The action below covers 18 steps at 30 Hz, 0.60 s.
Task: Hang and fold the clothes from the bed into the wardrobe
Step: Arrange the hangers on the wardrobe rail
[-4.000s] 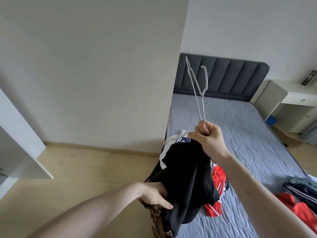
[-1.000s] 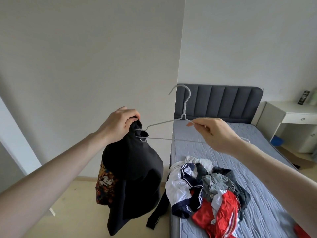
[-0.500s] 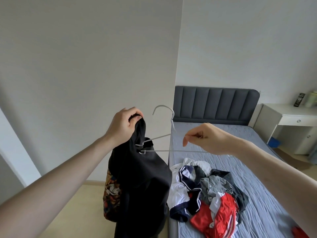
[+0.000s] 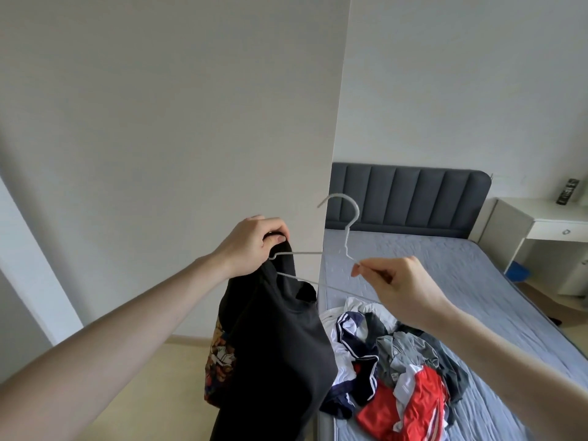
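We grip the black shirt (image 4: 273, 338) at its top edge with our left hand (image 4: 251, 246), fingers curled over the bunched cloth so the collar stays gathered and the rest hangs free below, clear of the bed (image 4: 445, 281). The orange print on its underside shows near the bottom, so the shirt seems partly turned or folded on itself. Our right hand (image 4: 404, 288) pinches the hanger (image 4: 346, 246) by its wire just under the neck, thumb and forefinger closed on it, which keeps the hook upright and lets us steer the far shoulder. That left end of the hanger sits right at our left hand, at the shirt's opening; we judge it is being fed into the neck, though we cannot tell whether it is already inside the cloth. Holding both up in front of the bed gives the shirt room to fall straight, so the hanger can seat without snagging. Below the hanger, on the bed's near corner, lies the pile (image 4: 391, 367) of remaining clothes, white, navy, grey and red, so most of the work is still ahead. Beyond the bed stands its dark headboard (image 4: 410, 195), and to its right a white nightstand (image 4: 541, 224). The wardrobe itself is not in view.
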Available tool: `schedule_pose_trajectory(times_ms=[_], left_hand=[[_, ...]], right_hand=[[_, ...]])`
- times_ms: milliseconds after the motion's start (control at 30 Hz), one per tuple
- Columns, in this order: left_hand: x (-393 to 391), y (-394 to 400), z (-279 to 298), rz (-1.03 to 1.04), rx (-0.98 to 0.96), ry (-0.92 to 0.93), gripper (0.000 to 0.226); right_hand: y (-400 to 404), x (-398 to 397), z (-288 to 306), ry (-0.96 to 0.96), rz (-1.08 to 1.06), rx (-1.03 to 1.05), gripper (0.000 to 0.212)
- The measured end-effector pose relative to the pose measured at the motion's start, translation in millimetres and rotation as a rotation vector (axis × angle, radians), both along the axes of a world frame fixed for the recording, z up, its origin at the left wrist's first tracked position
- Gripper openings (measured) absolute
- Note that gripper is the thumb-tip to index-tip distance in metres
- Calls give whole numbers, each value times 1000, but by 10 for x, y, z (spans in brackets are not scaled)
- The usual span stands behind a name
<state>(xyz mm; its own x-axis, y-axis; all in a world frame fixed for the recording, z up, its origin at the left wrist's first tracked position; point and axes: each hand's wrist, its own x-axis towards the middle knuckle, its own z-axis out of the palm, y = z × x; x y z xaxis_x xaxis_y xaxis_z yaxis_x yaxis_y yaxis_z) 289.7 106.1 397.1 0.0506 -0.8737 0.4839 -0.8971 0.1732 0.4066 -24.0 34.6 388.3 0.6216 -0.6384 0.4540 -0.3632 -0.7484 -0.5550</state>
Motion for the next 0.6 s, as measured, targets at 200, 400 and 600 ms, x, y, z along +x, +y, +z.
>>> schedule_pose_trajectory(times_ms=[200,400,600], left_hand=[[-395,27,135,-82,-151,330,18],[-585,138,183,-78,92,410,12],[-296,226,304,-61,2,-352,25]], right_hand=[[29,291,-192,46,-4,114,28],[64,404,-552,-365,-68,366,27],[129,372,-579,-554,-72,405,30]])
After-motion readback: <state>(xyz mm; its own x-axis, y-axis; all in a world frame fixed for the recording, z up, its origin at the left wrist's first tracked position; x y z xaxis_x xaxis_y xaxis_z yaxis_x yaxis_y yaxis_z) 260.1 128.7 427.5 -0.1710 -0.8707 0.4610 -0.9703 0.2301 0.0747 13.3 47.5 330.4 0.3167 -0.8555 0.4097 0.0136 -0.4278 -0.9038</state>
